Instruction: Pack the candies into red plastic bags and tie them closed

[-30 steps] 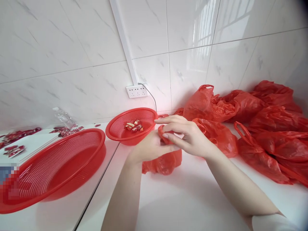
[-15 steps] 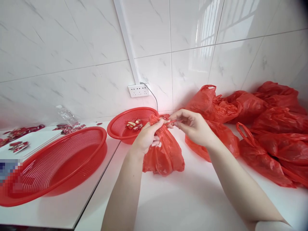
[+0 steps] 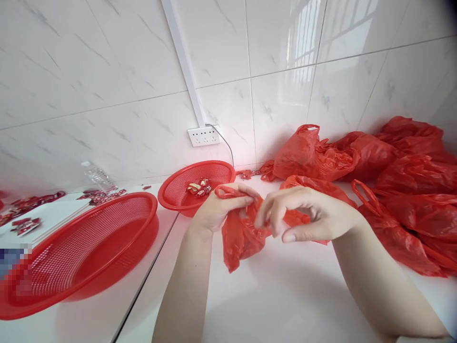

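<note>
A red plastic bag (image 3: 244, 238) hangs over the white table in front of me. My left hand (image 3: 221, 205) is closed on its gathered top, with a red loop of plastic lying over the thumb side. Just right of the bag is my right hand (image 3: 303, 214), its fingers curved and the thumb apart, with nothing seen in its grasp. Those fingertips are close to the bag; whether they touch it I cannot tell. Behind the left hand, a round red basket (image 3: 171, 187) has several small wrapped packets (image 3: 200, 187) in it.
A large red oval basket (image 3: 117, 267) stands at the left. Filled red bags (image 3: 403, 190) are heaped along the right. A clear plastic bottle (image 3: 100, 176) and small red packets (image 3: 26, 225) lie at the back left. A power strip (image 3: 204, 136) is on the tiled wall.
My right hand has come off the bag's top and moved right and down, its fingers parting. The bag has turned and tilted in my left hand, which stays closed on it.
</note>
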### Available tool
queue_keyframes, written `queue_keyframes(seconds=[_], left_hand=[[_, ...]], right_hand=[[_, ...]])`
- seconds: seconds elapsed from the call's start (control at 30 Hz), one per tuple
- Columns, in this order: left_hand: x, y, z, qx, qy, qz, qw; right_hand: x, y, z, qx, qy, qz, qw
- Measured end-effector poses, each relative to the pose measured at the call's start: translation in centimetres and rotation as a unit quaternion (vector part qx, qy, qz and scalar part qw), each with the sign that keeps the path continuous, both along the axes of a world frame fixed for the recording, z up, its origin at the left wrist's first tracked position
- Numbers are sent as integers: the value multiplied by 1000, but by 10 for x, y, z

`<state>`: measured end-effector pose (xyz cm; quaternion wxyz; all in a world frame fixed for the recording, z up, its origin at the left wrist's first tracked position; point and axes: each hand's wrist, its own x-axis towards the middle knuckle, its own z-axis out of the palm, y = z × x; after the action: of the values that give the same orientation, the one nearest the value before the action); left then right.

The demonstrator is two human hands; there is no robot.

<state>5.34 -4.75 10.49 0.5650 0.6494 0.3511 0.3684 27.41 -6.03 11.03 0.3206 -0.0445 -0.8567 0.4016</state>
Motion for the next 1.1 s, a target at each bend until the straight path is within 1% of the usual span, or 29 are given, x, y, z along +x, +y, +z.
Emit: queue_keyframes(seconds=[0.03,0.1,0.13,0.17,0.2,0.23,0.3,0.37,0.4,0.43,0.5,0.6,0.67,0.73,0.77,0.83,0.97,1.03,1.1], left_hand=[[0,-3,1,34,34,-10,999],[1,-10,3,128,125,-22,984],[2,-13,3,183,180,-20,966],[3,-16,3,242,233,-8,942],[5,-17,1,302,277,15,912],[6,-18,-1,359,307,45,880],[9,-15,-5,454,313,120,826],[9,-11,-7,513,272,186,793],[9,-9,-8,526,249,208,786],[8,-7,-7,528,233,223,785],[4,-5,-5,513,225,229,796],[-2,-4,-3,477,254,198,818],[-7,-2,-3,463,286,195,816],[-11,1,-3,447,320,213,808],[-13,2,-3,435,333,221,807],[-18,3,-1,406,344,223,817],[-34,2,6,341,320,203,860],[-46,4,8,306,315,199,876],[-56,7,7,267,321,208,884]], right_hand=[[-3,0,-1,-9,27,-39,999],[-10,4,-8,-34,93,-154,983],[-14,8,-13,-51,117,-200,971],[-19,13,-18,-74,131,-225,963],[-23,18,-24,-103,135,-229,959],[-28,23,-29,-134,129,-218,958],[-35,30,-36,-187,114,-183,958],[-38,35,-40,-220,115,-167,954],[-39,36,-41,-233,120,-163,951],[-38,38,-42,-245,126,-161,948],[-36,42,-42,-265,150,-175,936],[-28,47,-40,-305,217,-217,902],[-22,49,-36,-348,241,-212,881],[-17,49,-32,-366,246,-202,874],[-15,48,-29,-362,244,-207,876],[-9,47,-24,-340,237,-235,879],[15,50,-17,-286,217,-323,876],[32,55,-17,-261,224,-383,857],[50,60,-19,-243,243,-442,829]])
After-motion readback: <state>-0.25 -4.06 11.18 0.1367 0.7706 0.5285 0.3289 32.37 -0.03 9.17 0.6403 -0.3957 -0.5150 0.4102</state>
